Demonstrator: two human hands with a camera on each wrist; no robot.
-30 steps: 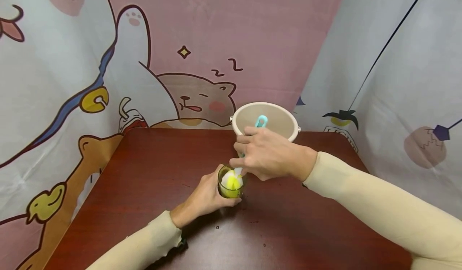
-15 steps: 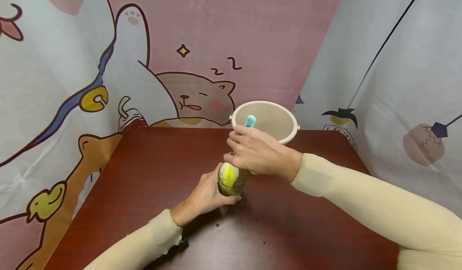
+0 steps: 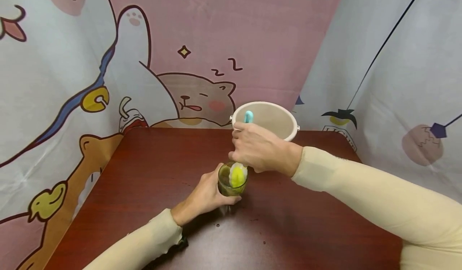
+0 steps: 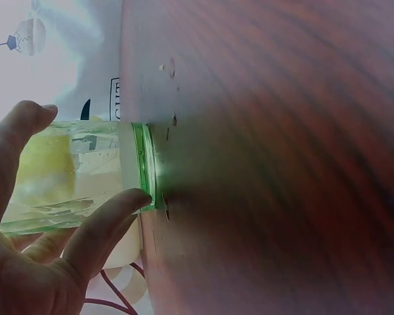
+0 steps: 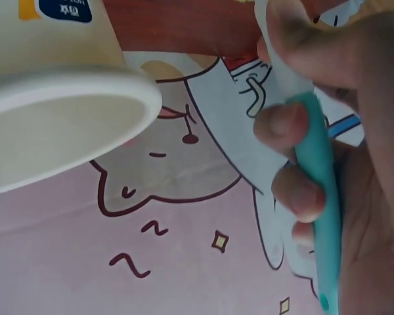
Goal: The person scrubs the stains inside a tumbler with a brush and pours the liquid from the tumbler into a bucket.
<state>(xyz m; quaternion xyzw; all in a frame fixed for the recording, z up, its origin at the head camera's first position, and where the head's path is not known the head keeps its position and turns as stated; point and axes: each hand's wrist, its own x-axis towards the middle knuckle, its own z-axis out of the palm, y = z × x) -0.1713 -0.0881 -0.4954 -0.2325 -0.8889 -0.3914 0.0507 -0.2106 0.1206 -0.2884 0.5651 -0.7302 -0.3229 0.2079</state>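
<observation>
My left hand (image 3: 205, 193) grips a clear, green-tinted glass (image 3: 224, 183) near the middle of the table, fingers and thumb round its sides. In the left wrist view the glass (image 4: 102, 157) has its thick base right at the tabletop. My right hand (image 3: 261, 147) holds a cup brush, its fingers wrapped round the turquoise handle (image 5: 318, 177); the handle's looped end shows above the hand in the head view. The yellow and white sponge head (image 3: 237, 175) of the brush is inside the glass, against its right side. The lower part of the sponge shows blurred through the glass wall.
A cream bucket (image 3: 274, 119) stands at the back edge of the dark red wooden table (image 3: 159, 169), just behind my right hand. Small water drops (image 3: 217, 225) lie on the front part of the tabletop. Cartoon-printed cloth (image 3: 202, 29) hangs behind and at both sides.
The sponge head has shifted about inside the glass, from its left side to its right. The handle's top has moved left over the second. My left hand and the glass stay in place.
</observation>
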